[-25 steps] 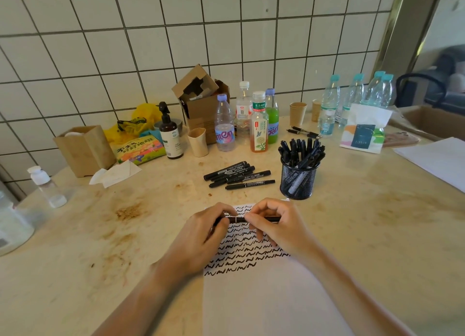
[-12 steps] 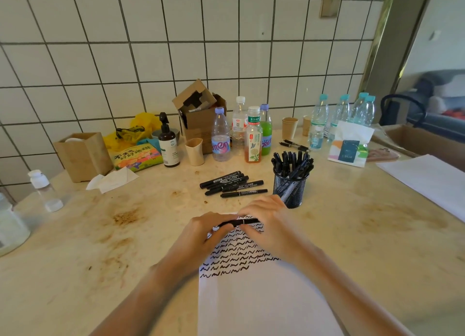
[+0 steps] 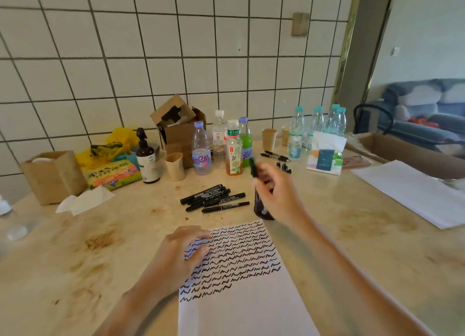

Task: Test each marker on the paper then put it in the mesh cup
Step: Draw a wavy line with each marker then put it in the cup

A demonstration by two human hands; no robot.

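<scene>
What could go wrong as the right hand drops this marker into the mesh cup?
1. The right hand holds the black marker above the black mesh cup, which already looks crowded; the marker may catch on others and fall out.
2. The hand hides most of the cup, so a bump could tip it.
3. The left hand rests on the white scribbled paper; fresh ink may smear.

Two bare forearms in view, no sleeves reaching the wrists, and both hands, left (image 3: 180, 256) and right (image 3: 278, 196), without gloves, rings or watch.
</scene>
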